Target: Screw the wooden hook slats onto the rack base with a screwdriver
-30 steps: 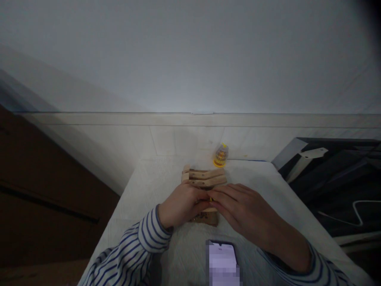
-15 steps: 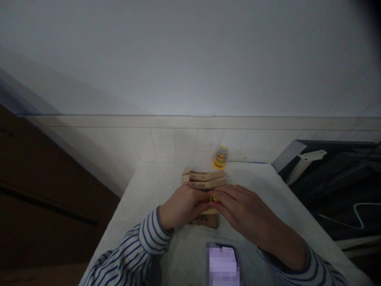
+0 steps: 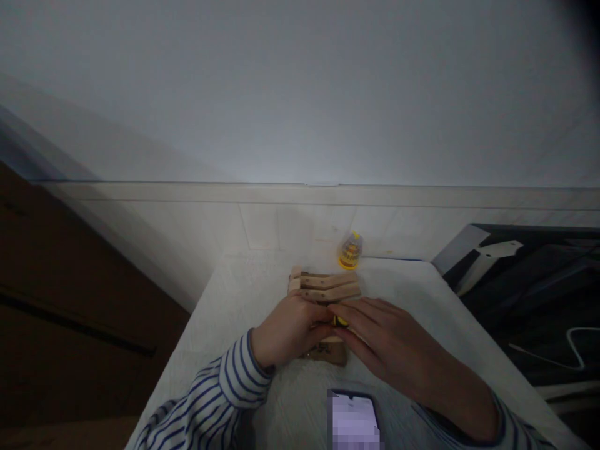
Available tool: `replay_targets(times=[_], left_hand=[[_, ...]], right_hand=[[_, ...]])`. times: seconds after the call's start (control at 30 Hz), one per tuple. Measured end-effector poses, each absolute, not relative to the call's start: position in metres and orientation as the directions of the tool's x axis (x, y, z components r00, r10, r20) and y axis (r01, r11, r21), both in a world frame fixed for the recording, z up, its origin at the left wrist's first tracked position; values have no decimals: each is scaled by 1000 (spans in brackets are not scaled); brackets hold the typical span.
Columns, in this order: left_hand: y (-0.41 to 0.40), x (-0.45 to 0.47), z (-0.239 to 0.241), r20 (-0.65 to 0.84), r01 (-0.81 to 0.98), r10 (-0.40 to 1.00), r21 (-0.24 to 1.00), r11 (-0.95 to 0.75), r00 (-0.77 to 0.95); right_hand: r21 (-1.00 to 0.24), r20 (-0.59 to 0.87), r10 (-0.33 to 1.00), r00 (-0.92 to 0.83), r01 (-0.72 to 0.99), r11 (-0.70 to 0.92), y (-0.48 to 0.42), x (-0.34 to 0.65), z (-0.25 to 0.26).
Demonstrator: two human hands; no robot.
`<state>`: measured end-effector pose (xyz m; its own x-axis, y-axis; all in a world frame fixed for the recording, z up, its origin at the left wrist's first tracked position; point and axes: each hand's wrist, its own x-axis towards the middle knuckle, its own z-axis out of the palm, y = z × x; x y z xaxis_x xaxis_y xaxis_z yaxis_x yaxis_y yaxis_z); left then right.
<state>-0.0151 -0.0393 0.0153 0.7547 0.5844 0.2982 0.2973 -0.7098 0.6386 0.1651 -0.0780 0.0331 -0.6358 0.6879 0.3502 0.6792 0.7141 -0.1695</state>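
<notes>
My left hand (image 3: 287, 331) is closed in a pinch over a slatted wooden piece (image 3: 328, 291), its thumb and fingertips meeting my right fingertips. My right hand (image 3: 384, 334) is closed around a small yellow-and-black object (image 3: 340, 320), mostly hidden by the fingers, so its kind does not show. Pale wooden bars with dark screw holes stick out beyond my hands. Below them lies a brown wooden block (image 3: 330, 353) with dark markings, partly covered. What my left fingertips grip is hidden.
A yellow cone-shaped case (image 3: 350, 251) with a clear cover stands at the back of the white-covered table (image 3: 244, 287). Near me lies a phone (image 3: 355, 422), its screen lit. Dark equipment (image 3: 529, 300) stands right of the table; a brown wooden surface (image 3: 84, 300) is at left.
The whole view has shifted slightly. More of the yellow-and-black object shows between my right fingers. Both hands stay together over the wooden piece.
</notes>
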Motion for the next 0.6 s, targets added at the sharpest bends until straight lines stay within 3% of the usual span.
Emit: replay_targets(times=[0.23, 0.43, 0.6], left_hand=[[-33, -31, 28, 224, 306, 557, 646, -699, 800], [-32, -65, 46, -13, 585, 664, 488, -648, 747], [-32, -70, 50, -127, 659, 686, 444, -607, 716]], right_hand=[[-119, 382, 660, -646, 674, 729, -77, 165, 32], [-82, 448, 619, -644, 661, 746, -77, 164, 32], [-38, 440, 621, -649, 678, 734, -74, 167, 32]])
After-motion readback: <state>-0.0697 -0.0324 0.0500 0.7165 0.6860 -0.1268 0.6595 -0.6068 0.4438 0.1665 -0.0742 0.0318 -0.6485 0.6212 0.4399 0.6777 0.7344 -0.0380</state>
